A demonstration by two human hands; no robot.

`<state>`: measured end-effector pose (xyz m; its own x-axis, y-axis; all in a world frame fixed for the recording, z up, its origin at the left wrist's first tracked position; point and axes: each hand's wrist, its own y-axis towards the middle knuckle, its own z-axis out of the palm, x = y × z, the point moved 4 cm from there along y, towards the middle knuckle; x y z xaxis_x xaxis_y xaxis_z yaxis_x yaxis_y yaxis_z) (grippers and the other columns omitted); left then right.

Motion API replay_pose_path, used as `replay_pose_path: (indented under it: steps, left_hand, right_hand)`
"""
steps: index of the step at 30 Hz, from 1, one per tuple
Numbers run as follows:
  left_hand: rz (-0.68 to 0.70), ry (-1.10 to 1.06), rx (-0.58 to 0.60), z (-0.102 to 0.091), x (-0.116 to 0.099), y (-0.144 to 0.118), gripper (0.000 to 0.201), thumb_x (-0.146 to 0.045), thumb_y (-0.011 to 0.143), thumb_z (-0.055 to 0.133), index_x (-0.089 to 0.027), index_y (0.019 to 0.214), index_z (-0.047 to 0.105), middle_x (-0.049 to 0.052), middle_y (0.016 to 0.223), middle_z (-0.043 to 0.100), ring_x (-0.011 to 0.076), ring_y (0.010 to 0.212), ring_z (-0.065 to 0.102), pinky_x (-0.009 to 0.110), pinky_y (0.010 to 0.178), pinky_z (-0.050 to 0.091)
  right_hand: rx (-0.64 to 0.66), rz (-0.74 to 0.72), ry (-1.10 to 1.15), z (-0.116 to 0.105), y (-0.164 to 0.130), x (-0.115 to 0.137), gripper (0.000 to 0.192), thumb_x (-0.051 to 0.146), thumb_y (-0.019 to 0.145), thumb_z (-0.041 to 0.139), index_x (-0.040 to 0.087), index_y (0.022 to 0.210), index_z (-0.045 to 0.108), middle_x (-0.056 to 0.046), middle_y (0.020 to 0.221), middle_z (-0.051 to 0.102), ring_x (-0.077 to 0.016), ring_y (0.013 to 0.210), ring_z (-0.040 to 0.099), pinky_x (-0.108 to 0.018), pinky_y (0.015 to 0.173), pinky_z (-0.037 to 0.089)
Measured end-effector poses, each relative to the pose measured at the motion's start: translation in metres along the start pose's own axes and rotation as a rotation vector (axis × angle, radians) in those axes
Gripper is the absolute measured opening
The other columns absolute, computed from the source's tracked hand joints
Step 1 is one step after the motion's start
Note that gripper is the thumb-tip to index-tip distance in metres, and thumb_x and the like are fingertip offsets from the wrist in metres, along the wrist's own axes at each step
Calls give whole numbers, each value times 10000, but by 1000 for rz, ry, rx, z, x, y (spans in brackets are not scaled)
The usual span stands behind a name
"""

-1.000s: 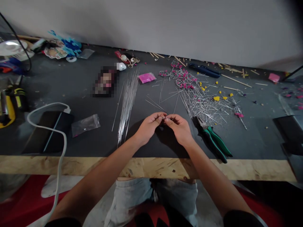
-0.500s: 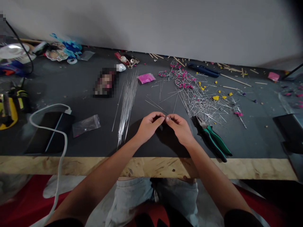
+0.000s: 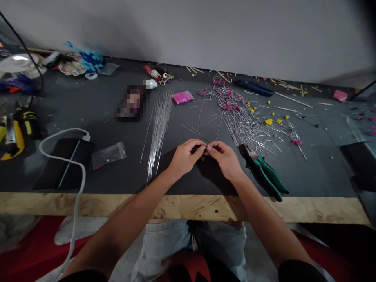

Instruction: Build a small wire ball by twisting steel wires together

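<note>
Centrally, a short wire piece (image 3: 202, 147) is held between both hands just above the dark table (image 3: 88, 117), near its front edge. The left hand (image 3: 185, 158) is closed to a pinch, thumb and forefinger gripping the wire's left end; the right hand (image 3: 225, 158) is likewise pinched on the right end, remaining fingers curled under. The wire's exact shape cannot be resolved; it is thin and partly hidden by the fingertips.

At 3 o'clock from the hands, green-handled pliers (image 3: 266, 174) lie on the table, close to the right wrist but not touching it. At 1 o'clock sits a tangled wire heap (image 3: 249, 125) with pink and yellow bits mixed in. At 11 o'clock a straight wire bundle (image 3: 158, 125) lies fanned toward the wall, with a pink packet (image 3: 182, 96) beyond it. At 9 o'clock, well apart, are a clear plastic bag (image 3: 108, 155), a dark device (image 3: 63, 164) and a white cable (image 3: 78, 180) running off the front edge.

Assessed risks: the grip is fingertip-only, so the wire could spring free and be lost among loose strands; cut ends could prick the fingers; lighting is dim, so misalignment is likely.
</note>
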<state>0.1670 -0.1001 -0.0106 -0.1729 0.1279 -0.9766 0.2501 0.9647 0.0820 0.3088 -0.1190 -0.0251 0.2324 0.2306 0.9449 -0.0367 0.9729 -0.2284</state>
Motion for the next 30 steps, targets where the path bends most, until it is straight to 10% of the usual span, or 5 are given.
replay_pose_path:
  steps: [12,30]
  left_hand:
    - [-376,-671,47,2,12,9,159,-217,709,690,-118,825,648,47,816,667,119,735,627,255,710,507]
    - [-403,-768,-65,8,9,4,68,-149,657,618,-139,690,560,-11,632,585,89,577,535,233,580,396]
  right_hand:
    - [5,31,148,-2,3,4,210,361,716,701,199,838,649,-12,810,698,-137,739,655,-279,666,546]
    - [62,-39,129,11,-2,-1,177,321,687,726,207,804,660,15,823,693,-123,772,658,-333,827,527]
